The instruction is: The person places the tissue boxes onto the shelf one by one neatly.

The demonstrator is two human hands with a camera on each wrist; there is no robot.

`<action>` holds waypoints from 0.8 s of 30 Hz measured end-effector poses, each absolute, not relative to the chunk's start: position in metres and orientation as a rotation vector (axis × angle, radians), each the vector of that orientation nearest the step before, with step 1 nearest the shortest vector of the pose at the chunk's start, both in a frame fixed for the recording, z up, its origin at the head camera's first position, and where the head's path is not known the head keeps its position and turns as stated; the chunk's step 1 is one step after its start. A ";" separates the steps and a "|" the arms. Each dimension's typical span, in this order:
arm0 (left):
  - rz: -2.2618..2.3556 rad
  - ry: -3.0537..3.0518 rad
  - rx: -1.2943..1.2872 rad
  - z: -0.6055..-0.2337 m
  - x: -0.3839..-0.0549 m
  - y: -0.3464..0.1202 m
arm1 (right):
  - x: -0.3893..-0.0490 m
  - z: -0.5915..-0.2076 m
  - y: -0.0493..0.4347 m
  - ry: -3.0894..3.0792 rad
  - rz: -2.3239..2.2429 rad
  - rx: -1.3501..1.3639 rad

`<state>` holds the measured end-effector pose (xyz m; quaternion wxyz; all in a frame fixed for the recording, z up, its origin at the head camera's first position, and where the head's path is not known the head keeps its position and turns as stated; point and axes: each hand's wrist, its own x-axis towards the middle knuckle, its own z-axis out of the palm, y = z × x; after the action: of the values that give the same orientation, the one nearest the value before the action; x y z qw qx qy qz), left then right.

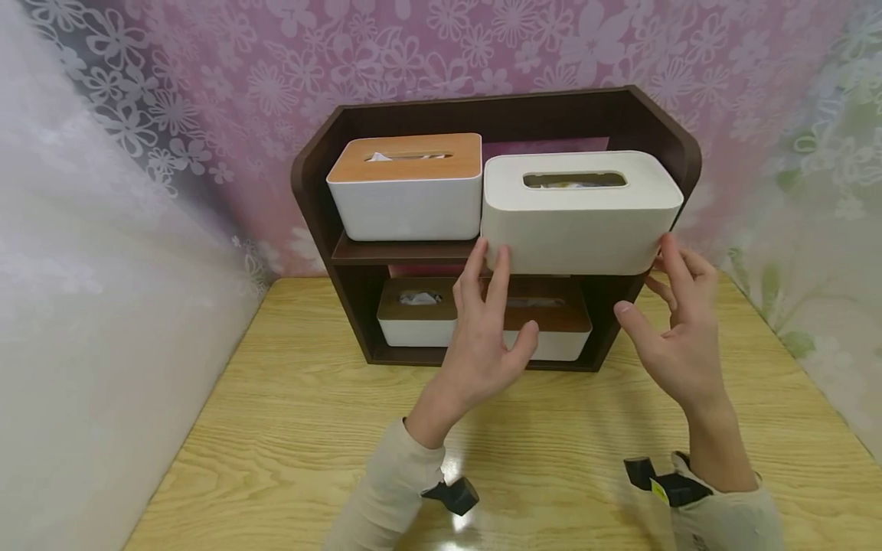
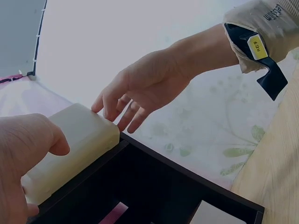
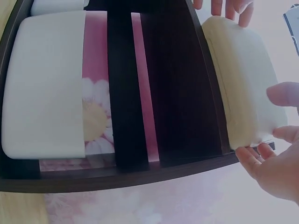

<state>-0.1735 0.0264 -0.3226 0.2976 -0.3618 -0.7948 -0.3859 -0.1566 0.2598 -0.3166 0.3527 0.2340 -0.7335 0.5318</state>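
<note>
A white tissue box (image 1: 582,241) with an oval slot in its lid sits on the right of the upper shelf in a dark brown two-tier rack (image 1: 551,115), its front jutting past the shelf edge. My left hand (image 1: 478,337) has its fingers extended up to the box's lower left front, thumb apart. At the lower right corner, my right hand (image 1: 678,337) touches the box with fingertips, its thumb held away. In the right wrist view the box (image 3: 247,84) stands between both hands' fingers. Neither hand wraps around it.
A white tissue box with a wooden lid (image 1: 409,207) stands left on the upper shelf. Two more wooden-lidded boxes, a left one (image 1: 416,331) and a right one (image 1: 558,346), stand below. Flowered cloth (image 1: 207,115) surrounds the wood-grain table (image 1: 289,428).
</note>
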 end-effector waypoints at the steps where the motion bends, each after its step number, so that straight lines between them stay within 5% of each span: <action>1: -1.027 -2.122 -0.959 -0.322 -0.174 0.026 | -0.156 -0.316 0.259 -1.920 1.329 0.576; 24: -0.872 -2.255 -0.962 -0.313 -0.184 0.023 | -0.158 -0.311 0.258 -2.035 1.201 0.525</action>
<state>-0.1841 0.0228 -0.3129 0.2665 -0.3563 -0.8353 -0.3229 -0.1577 0.2582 -0.3113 0.3526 0.2030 -0.7868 0.4642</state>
